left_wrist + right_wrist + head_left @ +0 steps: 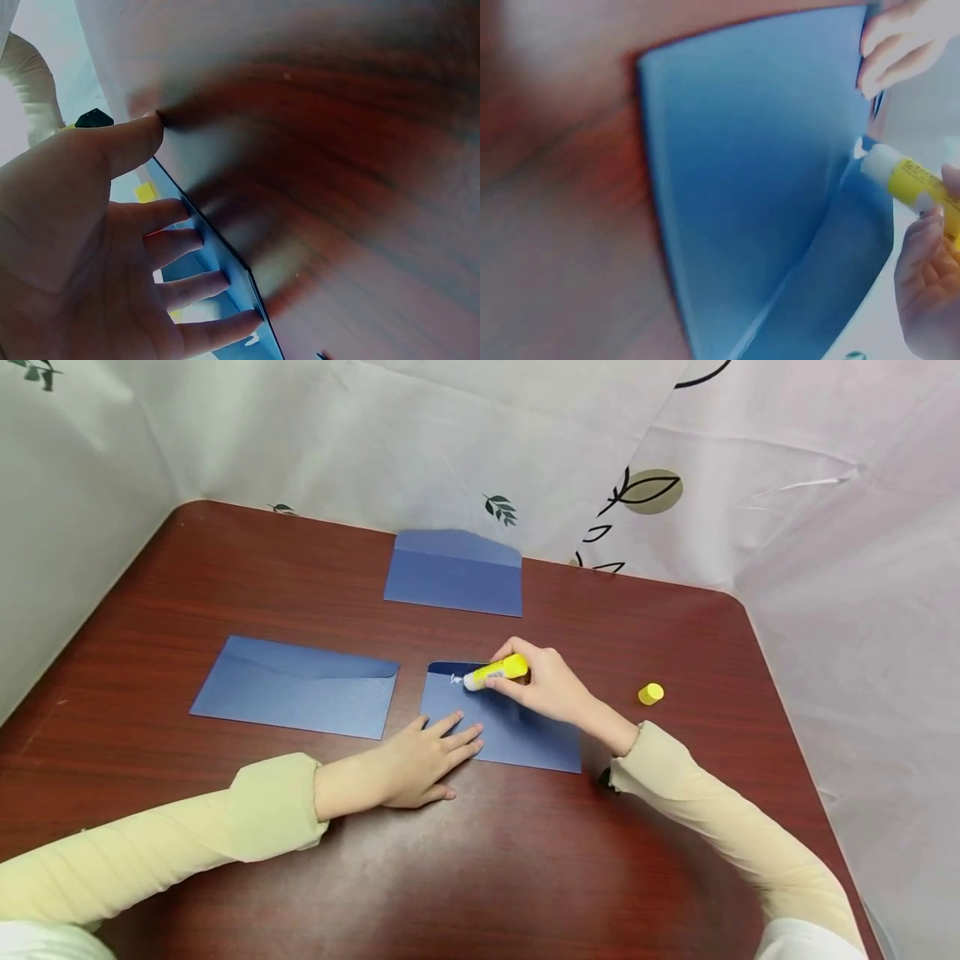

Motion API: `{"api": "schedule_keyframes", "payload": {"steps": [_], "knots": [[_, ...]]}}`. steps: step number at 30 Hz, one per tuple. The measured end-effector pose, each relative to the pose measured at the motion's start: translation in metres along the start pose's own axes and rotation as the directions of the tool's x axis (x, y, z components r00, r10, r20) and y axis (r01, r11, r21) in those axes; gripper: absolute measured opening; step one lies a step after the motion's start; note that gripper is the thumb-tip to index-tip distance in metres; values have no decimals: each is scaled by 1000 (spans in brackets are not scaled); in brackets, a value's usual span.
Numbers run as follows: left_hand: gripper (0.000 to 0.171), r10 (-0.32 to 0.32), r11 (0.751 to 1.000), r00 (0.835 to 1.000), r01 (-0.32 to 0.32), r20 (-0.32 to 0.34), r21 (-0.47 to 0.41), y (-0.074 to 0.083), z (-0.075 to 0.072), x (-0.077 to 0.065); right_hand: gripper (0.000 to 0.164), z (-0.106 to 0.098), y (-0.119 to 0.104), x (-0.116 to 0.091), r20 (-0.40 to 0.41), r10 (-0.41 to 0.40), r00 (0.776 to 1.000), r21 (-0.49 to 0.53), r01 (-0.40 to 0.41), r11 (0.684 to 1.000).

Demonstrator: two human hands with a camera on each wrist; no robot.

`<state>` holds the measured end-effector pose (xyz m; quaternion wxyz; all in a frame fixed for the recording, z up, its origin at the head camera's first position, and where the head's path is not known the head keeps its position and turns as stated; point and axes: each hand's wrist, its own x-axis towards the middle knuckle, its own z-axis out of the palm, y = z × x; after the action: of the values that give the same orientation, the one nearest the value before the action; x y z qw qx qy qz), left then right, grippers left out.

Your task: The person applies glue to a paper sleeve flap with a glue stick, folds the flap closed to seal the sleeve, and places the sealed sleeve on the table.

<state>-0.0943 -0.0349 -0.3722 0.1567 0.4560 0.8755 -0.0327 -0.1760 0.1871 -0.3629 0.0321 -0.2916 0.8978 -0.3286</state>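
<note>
your spread left hand touches a blue rectangular paper envelope, likely creasable; right hand pinches a yellow cylindrical glue stick, best held mid-barrel.

We recorded smooth plastic on the glue stick and cap. The blue envelopes looked like smooth paper with a soft sheen. We noted a glossy, wood-grained table, creased sheeting behind, and matt cloth sleeves.

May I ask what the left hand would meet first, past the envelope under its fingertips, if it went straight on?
Probably the base of the right hand; depth is unclear, so the left hand might pass beneath it.
</note>
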Motion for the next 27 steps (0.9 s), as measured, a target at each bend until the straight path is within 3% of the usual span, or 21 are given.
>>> {"api": "schedule_keyframes", "payload": {"steps": [3, 7, 19, 27], "knots": [[70, 0, 1000, 1000, 0, -7, -1, 0, -1, 0, 26, 8, -4, 7, -30, -16, 999, 0, 16, 1000], [71, 3, 1000, 1000, -3, -10, 4, -1, -2, 0, 23, 17, -12, 18, -36, -40, 999, -89, 36, 995], [71, 13, 1000, 999, -12, -33, 26, 0, -3, -2, 26, 28, -30, 48, 51, -145, 988, -279, 154, 948], [71, 3, 1000, 1000, -2, -15, 14, 0, -4, -2, 24, 28, -27, 49, 38, -146, 989, -264, 151, 953]]}}
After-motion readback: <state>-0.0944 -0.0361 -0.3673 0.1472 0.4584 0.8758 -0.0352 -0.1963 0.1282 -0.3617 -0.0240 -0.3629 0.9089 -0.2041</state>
